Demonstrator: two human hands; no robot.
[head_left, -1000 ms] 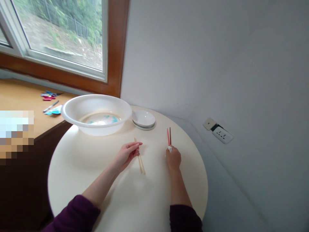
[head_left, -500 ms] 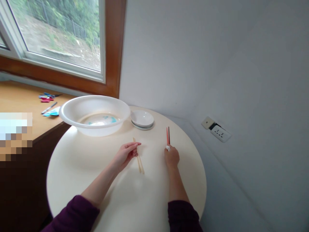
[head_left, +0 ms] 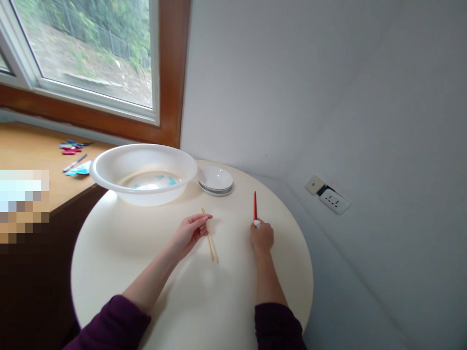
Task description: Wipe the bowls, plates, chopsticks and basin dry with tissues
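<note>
My left hand point(head_left: 193, 232) is closed, thumb and fingers pinched around a pair of pale wooden chopsticks point(head_left: 212, 247) above the table. Their thin ends point away from me and the thick ends toward me. My right hand point(head_left: 261, 237) grips a red and a dark chopstick point(head_left: 255, 206) that point toward the far edge, close together. A small white piece point(head_left: 257, 223) shows at the thumb and index finger; I cannot make out what it is.
A round cream table point(head_left: 175, 296) lies under both hands. At its back stand a large white plastic basin point(head_left: 182, 192) and stacked white dishes point(head_left: 216, 179). On the wooden desk point(head_left: 32, 146) at left are scissors point(head_left: 73, 147), a pen point(head_left: 75, 163) and a blue packet point(head_left: 80, 169).
The red and dark chopsticks, apart at their far ends before, have come together. My right hand has shifted slightly right. My left hand looks unmoved.
</note>
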